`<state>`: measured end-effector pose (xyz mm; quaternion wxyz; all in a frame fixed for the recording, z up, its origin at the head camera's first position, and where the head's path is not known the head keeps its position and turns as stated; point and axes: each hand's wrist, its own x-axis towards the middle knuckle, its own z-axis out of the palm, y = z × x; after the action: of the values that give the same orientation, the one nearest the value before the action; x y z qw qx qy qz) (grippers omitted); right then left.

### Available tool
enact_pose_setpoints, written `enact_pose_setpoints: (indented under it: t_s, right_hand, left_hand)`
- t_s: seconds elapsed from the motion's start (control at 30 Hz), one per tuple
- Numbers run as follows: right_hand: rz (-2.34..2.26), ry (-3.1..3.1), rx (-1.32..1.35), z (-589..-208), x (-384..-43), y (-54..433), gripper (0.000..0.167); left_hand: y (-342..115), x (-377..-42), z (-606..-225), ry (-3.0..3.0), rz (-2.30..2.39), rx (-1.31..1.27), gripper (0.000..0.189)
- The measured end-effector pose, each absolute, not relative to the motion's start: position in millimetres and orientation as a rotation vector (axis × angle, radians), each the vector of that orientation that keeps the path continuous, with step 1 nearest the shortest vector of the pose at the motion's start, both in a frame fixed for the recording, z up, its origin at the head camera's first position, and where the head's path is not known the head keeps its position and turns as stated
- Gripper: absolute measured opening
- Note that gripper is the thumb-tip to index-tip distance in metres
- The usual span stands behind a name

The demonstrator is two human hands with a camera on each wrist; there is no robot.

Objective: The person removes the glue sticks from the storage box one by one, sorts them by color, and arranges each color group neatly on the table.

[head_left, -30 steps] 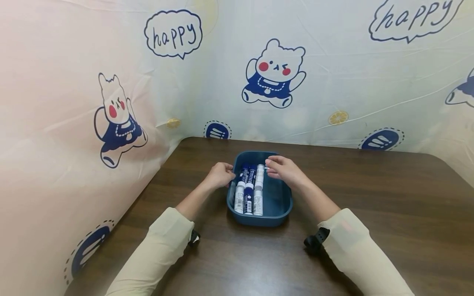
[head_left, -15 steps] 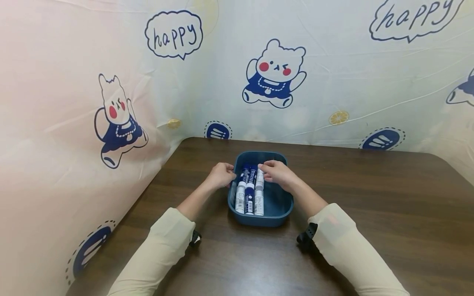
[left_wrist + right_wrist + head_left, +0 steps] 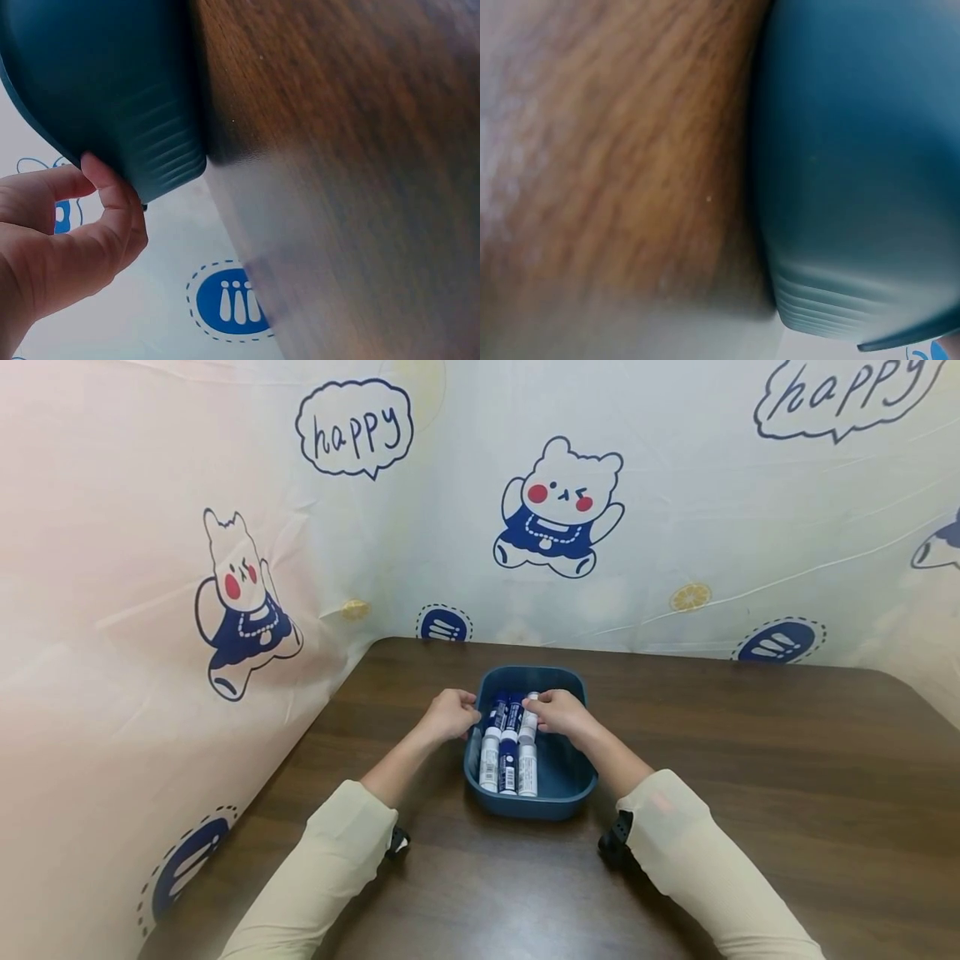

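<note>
1. A rounded-rect blue bin, smooth & ribbed in part on its outer walls, is set on a dark brown wood-grain table w/ a soft sheen
2. Lightly creased pale cloth is hung behind, printed w/ blue-clad bears & "happy" speech bubbles
3. Slim cylindrical tubes, some white, some deep blue, are lined up lengthwise in the bin's L half; labels & barcodes are seen on the nearer ones
4. The bin's L rim is pinched btwn thumb & finger of the L hand
5. The far white tube, in the R-most column, is touched by the R hand; whether it's pinched or merely pressed can't be told
6. Both forearms are covered by loose cream sleeves
</note>
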<state>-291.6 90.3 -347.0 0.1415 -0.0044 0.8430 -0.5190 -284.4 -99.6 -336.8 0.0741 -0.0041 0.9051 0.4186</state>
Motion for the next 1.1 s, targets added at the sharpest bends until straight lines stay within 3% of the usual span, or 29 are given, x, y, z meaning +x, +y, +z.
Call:
enact_pose_setpoints:
  t_s: [0.43,0.83,1.1]
  right_hand:
    - [-1.306,2.542,0.01,-350.3,-293.4,89.2,0.054]
    - [-1.035,2.669,-0.111,-355.4,-294.7,85.3,0.036]
    - [-1.039,2.66,-0.116,-356.5,-295.6,85.1,0.036]
  left_hand:
    - [-100.8,-285.1,-337.3,2.707,1.267,0.024,0.039]
    - [-99.6,-283.4,-335.0,2.7,1.27,0.009,0.038]
    - [-99.3,-283.2,-335.2,2.705,1.242,-0.02,0.039]
